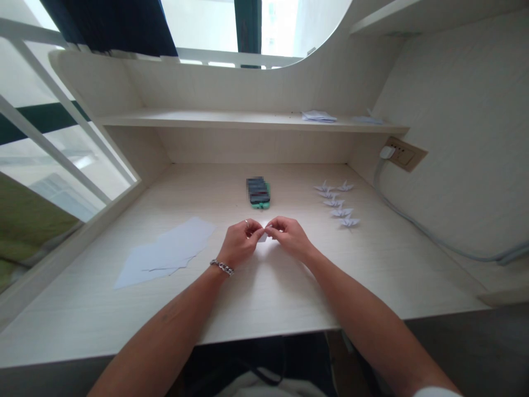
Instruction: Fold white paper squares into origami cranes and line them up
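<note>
My left hand (240, 241) and my right hand (289, 235) meet over the middle of the pale wooden desk (264, 286). Both pinch a small folded piece of white paper (263, 235) between fingertips. The left wrist wears a chain bracelet, and a ring shows on one left finger. Most of the paper piece is hidden by the fingers. A fanned stack of white paper sheets (167, 252) lies to the left of my left hand. Several folded paper cranes (338, 203) stand in a row to the right of my right hand.
A phone in a green case (259, 192) lies just beyond my hands. A shelf (231, 119) above the desk holds folded paper (318, 116). A wall socket (400, 153) with a grey cable (430, 234) is on the right wall. A white railing stands at the left.
</note>
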A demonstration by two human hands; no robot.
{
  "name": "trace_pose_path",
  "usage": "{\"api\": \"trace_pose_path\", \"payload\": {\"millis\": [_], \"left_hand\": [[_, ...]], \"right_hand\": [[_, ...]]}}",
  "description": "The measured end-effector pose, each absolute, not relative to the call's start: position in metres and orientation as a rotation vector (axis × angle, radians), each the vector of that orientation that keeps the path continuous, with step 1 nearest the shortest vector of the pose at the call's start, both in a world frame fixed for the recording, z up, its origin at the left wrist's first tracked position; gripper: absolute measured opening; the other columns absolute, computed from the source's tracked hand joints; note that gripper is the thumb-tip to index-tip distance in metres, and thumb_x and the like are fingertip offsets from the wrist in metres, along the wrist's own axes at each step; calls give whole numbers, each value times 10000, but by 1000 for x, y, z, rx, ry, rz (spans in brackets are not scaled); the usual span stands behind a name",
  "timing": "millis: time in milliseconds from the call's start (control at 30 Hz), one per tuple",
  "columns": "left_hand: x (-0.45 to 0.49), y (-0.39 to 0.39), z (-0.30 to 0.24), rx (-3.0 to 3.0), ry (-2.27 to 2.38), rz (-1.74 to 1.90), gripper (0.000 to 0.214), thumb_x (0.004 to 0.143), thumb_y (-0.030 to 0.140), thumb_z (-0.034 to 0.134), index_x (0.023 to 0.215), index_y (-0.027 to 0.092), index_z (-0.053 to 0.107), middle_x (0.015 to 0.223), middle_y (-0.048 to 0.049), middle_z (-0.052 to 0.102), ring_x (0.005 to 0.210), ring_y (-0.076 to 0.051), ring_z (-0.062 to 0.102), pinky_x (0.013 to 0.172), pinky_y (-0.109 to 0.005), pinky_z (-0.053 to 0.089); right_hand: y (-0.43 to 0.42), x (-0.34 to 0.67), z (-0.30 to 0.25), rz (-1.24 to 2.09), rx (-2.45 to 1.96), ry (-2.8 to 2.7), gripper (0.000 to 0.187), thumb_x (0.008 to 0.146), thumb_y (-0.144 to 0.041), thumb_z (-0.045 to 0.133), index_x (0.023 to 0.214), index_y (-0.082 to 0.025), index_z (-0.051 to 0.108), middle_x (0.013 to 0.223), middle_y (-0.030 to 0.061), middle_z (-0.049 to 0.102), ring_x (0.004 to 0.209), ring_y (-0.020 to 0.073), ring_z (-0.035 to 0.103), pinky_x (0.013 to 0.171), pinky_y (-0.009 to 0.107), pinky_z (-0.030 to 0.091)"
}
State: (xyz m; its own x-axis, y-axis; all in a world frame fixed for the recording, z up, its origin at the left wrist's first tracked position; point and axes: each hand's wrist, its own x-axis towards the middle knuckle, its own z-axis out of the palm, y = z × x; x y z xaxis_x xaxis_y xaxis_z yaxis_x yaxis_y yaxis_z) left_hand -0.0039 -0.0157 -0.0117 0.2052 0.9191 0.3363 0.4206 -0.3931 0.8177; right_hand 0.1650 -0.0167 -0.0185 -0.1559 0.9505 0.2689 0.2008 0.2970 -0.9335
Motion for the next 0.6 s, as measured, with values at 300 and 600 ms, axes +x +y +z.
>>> {"api": "trace_pose_path", "payload": {"millis": [300, 600], "left_hand": [[-4, -18, -8, 1930, 1317, 1113, 174, 798, 330, 610, 714, 189, 668, 675, -33, 697, 611, -161, 617, 584, -259, 448], [-5, -15, -6, 1827, 1267, 1119, 228, 792, 376, 623, 728, 170, 696, 693, -51, 714, 622, -166, 624, 564, -256, 446]], "right_hand": [[-16, 166, -20, 928, -1086, -1606, 164, 775, -333, 634, 779, -172, 666, 704, 12, 644, 660, 142, 569, 629, 258, 441], [-14, 171, -16, 1073, -1077, -1471, 218, 725, -375, 685, 741, -158, 689, 645, 19, 654, 612, 139, 572, 592, 262, 449]]}}
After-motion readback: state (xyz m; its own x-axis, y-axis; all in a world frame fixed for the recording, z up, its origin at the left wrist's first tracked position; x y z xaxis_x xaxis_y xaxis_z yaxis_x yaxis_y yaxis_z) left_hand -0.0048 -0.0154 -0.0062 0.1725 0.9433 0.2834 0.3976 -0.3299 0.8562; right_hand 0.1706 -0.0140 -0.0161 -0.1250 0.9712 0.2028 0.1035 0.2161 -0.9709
